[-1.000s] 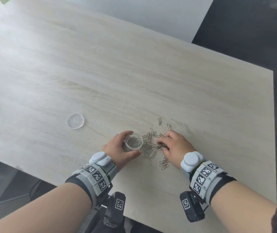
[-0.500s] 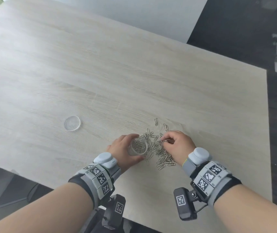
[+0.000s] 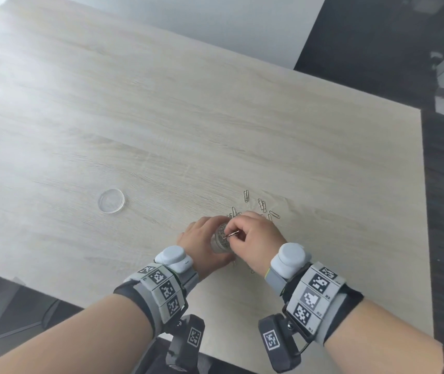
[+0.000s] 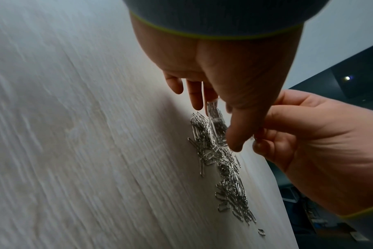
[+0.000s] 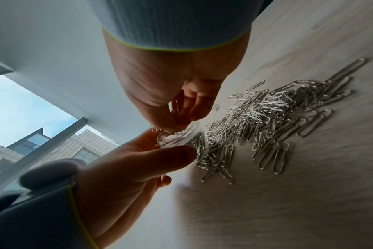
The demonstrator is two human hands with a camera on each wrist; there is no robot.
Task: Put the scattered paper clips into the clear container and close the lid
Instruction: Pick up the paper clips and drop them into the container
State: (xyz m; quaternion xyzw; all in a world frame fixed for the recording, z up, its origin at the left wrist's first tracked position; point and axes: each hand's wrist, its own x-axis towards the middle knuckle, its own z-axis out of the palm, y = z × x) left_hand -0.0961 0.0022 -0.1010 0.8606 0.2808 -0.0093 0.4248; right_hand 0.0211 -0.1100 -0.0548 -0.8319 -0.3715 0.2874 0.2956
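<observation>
My left hand (image 3: 202,245) grips the small clear container (image 3: 219,240), tilted and lifted off the wooden table; it holds several clips. My right hand (image 3: 253,238) pinches a few silver paper clips (image 3: 232,234) right over the container's mouth. In the right wrist view the pinched clips (image 5: 174,107) hang just above the container rim (image 5: 175,139). A pile of loose paper clips (image 5: 266,121) lies on the table beside both hands, also seen as the pile (image 4: 226,166) in the left wrist view. A few stray clips (image 3: 261,205) lie beyond my right hand.
The round clear lid (image 3: 111,200) lies flat on the table to the left, well apart from the hands. The pale wooden table (image 3: 215,117) stretches far ahead; its right edge (image 3: 425,211) borders dark floor.
My right hand picked clips from the pile and carried them left over the container. My left hand lifted and tilted the container toward it.
</observation>
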